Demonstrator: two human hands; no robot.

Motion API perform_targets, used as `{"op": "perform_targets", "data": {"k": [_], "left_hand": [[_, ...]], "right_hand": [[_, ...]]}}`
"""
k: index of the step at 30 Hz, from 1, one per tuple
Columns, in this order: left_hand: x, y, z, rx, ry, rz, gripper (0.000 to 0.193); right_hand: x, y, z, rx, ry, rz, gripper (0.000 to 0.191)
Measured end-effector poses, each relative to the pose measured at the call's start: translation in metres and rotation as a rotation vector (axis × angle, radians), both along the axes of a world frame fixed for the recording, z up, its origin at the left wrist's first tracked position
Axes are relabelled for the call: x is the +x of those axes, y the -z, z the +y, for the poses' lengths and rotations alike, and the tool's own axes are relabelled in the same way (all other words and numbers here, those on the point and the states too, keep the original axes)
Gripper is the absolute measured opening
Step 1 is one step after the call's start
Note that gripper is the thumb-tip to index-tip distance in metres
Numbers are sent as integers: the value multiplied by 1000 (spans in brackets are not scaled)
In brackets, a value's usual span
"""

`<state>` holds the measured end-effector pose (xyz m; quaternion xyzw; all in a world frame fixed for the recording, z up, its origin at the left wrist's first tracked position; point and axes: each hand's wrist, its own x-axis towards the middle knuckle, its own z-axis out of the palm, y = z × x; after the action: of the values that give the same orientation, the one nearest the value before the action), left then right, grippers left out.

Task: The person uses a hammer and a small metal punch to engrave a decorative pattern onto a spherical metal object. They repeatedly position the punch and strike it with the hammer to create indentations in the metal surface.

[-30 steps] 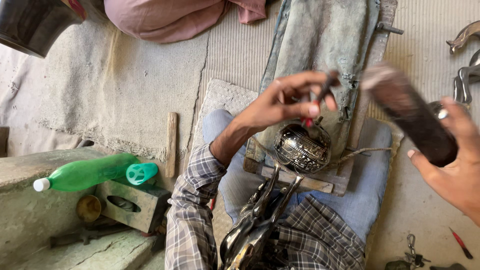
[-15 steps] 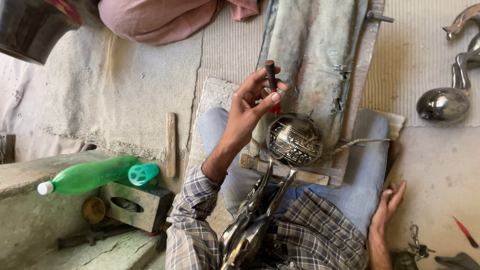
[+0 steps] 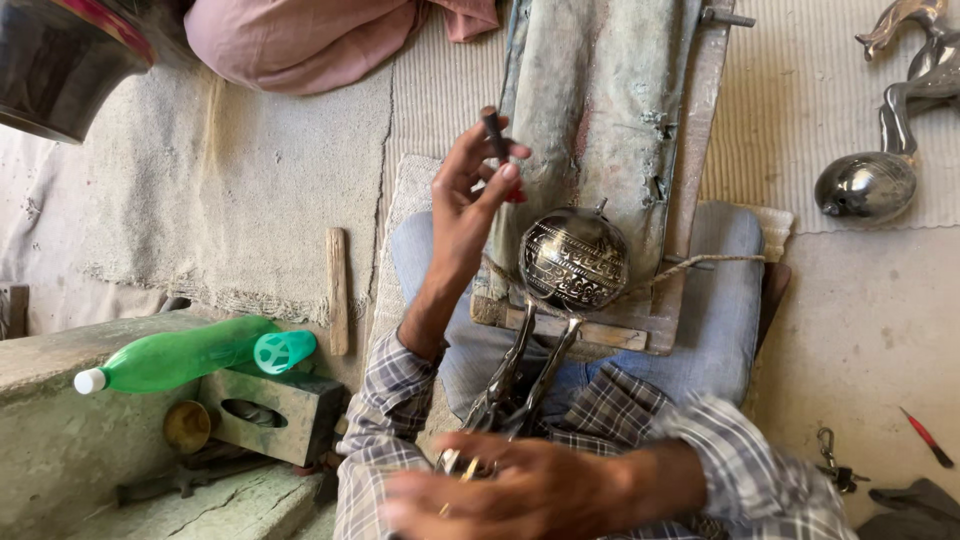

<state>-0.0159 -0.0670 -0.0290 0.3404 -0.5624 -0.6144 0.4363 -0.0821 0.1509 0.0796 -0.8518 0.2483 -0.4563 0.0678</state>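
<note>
— Woven matting (image 3: 250, 190) and bare concrete floor (image 3: 880, 320) spread out beyond the hands. What sits on the lap?

— Between the two hands lies a worn wooden board (image 3: 610, 110), and on its near end rests an engraved metal ball (image 3: 574, 259), dark with bright patterning.

— And the left hand?

— Left hand (image 3: 465, 205) is raised just left of the ball, apart from it. Thumb and fingers pinch a small dark tool (image 3: 494, 133) that stands nearly upright, with something red at the fingertips.

— The right?

— Right hand (image 3: 520, 490) is low, close to the body, fingers curled around the handles of metal tongs (image 3: 525, 375). The tongs run up from that hand to the underside of the ball; whether they clamp it I cannot tell.

— Anything off to the sides?

— Left of the left hand, well apart, a green plastic bottle (image 3: 180, 355) lies on its side over a metal block (image 3: 275, 415), with a wooden stick (image 3: 337, 290) just beyond. Far right of the hands, a polished metal vessel (image 3: 866, 186) rests on the mat, and a red-handled tool (image 3: 928, 437) lies on the floor.
</note>
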Motion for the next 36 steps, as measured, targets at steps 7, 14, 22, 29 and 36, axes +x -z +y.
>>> {"op": "perform_targets", "data": {"k": [7, 14, 22, 29, 36], "left_hand": [[99, 63, 50, -45, -296, -385, 41], [112, 100, 145, 296, 48, -513, 37], [92, 85, 148, 558, 395, -305, 41], [132, 56, 142, 495, 218, -623, 45], [120, 57, 142, 279, 142, -708, 40]], "right_hand": [[36, 2, -22, -150, 8, 65, 31], [33, 10, -17, -255, 65, -167, 31], [22, -12, -19, -244, 101, -409, 41], [-35, -19, -8, -181, -69, -442, 43], [-52, 16, 32, -191, -12, -450, 48]]}}
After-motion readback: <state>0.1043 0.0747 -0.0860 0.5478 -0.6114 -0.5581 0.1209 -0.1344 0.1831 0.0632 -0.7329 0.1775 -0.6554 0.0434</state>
